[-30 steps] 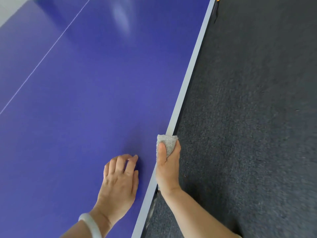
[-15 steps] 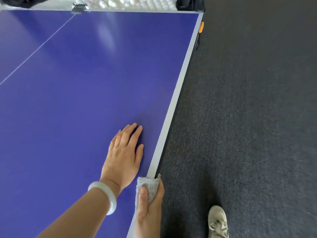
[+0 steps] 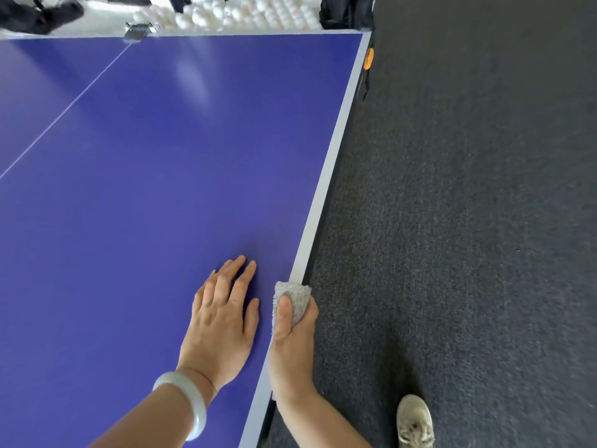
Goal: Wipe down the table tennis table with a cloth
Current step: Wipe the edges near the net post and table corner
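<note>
Right now the right hand (image 3: 292,347) is gripping a small grey cloth (image 3: 295,297), with the thumb lying on top and the fingers curling round it from the outer side. It is holding the cloth against the pale edge band (image 3: 326,189) of the blue counter (image 3: 145,205). The cloth is sitting on that edge, just ahead of the right thumb and just to the right of the left hand (image 3: 223,321). The left hand is lying flat on the blue surface with its fingers straight and relaxed, grasping nothing. The 2 hands are lying close together; whether they are touching cannot be told. A pale bangle (image 3: 187,404) is circling the left wrist.

To the right of both hands, dark carpet (image 3: 468,221) is covering the floor, and 1 light shoe (image 3: 415,421) is showing behind the right hand. Far ahead of the right hand, an orange fitting (image 3: 368,58) is sticking out at the counter's corner. Ahead and left of the left hand, a thin white line (image 3: 64,111) is running across the blue surface toward a metal clamp (image 3: 139,30). Beyond the far edge, many white balls (image 3: 245,14) are lying blurred together.
</note>
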{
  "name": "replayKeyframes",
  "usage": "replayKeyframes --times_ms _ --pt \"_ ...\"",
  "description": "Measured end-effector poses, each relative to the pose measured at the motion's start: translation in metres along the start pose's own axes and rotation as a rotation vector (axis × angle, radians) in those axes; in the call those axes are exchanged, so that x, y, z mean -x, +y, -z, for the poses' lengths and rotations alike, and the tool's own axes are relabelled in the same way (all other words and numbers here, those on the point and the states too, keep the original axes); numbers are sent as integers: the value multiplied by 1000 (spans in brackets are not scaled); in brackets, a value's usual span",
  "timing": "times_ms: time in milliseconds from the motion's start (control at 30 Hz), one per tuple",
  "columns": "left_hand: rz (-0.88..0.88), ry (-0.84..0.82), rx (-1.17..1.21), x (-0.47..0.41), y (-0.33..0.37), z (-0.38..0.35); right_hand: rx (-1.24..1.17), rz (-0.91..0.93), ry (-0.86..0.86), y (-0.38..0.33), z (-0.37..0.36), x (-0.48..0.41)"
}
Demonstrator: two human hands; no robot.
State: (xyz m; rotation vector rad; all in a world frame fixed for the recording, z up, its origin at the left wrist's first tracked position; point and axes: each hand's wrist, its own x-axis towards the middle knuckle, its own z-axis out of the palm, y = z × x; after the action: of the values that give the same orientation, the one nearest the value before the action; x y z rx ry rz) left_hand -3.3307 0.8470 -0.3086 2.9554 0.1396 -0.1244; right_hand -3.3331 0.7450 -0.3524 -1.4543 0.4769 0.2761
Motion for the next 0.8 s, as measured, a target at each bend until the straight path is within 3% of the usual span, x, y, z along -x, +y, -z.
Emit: replayKeyframes --times_ms 433,600,700,800 --pt "-23 41 -16 0 -5 -7 -26 0 20 -1 -3 -8" --pt "-36 57 -29 0 -4 -7 -57 -164 49 -56 -3 -96" --pt "-37 57 -33 0 -4 -6 -24 -44 53 -43 -4 -80" --pt "-42 49 -37 0 -4 -6 -11 87 67 2 -3 -3"
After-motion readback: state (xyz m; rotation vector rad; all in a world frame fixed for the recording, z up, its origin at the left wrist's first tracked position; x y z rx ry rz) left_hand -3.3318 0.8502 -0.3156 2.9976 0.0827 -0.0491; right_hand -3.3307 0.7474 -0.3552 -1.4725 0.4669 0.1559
